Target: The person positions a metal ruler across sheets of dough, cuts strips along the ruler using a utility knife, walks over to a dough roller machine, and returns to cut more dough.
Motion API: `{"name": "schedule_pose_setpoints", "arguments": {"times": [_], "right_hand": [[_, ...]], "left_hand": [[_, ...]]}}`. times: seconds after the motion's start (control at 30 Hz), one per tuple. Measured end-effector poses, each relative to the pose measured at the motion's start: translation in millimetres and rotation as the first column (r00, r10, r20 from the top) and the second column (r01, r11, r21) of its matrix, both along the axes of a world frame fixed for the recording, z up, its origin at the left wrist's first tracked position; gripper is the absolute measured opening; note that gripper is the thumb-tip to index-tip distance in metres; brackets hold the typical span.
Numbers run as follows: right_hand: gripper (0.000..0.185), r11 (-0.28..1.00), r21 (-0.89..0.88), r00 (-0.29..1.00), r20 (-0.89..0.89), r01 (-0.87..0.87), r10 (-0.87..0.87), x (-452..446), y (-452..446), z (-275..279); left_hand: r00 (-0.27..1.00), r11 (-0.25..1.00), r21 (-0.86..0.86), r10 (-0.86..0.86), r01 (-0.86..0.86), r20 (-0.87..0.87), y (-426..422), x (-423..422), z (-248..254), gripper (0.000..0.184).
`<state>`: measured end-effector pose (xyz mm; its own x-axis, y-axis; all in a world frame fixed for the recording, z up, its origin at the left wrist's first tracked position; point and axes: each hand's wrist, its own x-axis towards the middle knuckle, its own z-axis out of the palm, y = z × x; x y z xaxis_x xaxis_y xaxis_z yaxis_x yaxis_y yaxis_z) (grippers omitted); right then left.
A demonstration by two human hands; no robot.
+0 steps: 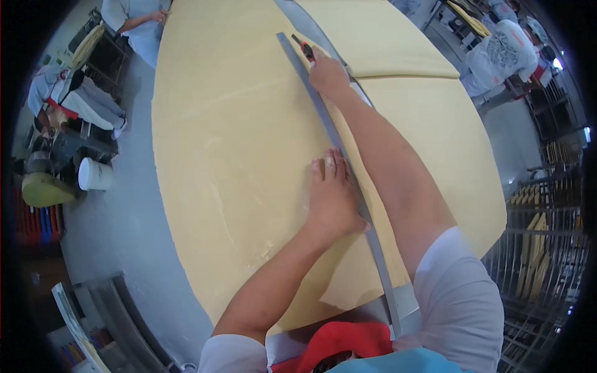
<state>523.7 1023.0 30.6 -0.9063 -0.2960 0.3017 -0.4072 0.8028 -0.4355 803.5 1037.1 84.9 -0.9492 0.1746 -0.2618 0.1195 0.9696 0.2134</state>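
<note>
A broad, pale yellow sheet of dough (211,168) covers most of the table before me. Along it runs a long grey metal straightedge (320,112), slightly slanted. My left hand (336,199) lies flat with fingers stretched forward, pressing at the straightedge's left side, the thumb reaching across it. Farther up, my right hand (329,74) is closed around a red and black utility knife (306,50), its tip pointing away, just right of the straightedge. A narrow dough strip (370,193) shows between the straightedge and my right arm.
Another dough sheet (429,137) lies on the right, with a thicker layer (385,37) at its far end. Bare metal tabletop (308,25) shows between the sheets. Other people work at both sides. A white bucket (95,174) stands left; racks (541,236) stand right.
</note>
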Motion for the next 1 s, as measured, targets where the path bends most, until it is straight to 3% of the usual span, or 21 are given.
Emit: {"name": "schedule_pose_setpoints", "arguments": {"times": [0.27,1.0], "right_hand": [[0.048,0.995,0.085,0.999,0.011,-0.051,0.051,-24.0,-24.6,0.5],[0.050,0.999,0.026,0.996,0.087,-0.032,0.030,-28.9,-26.2,0.5]], "left_hand": [[0.999,0.996,0.094,0.005,-0.002,-0.032,-5.2,3.5,-9.7,0.131],[1.000,0.989,0.145,-0.002,0.001,0.003,-8.2,0.4,-9.9,0.132]]}}
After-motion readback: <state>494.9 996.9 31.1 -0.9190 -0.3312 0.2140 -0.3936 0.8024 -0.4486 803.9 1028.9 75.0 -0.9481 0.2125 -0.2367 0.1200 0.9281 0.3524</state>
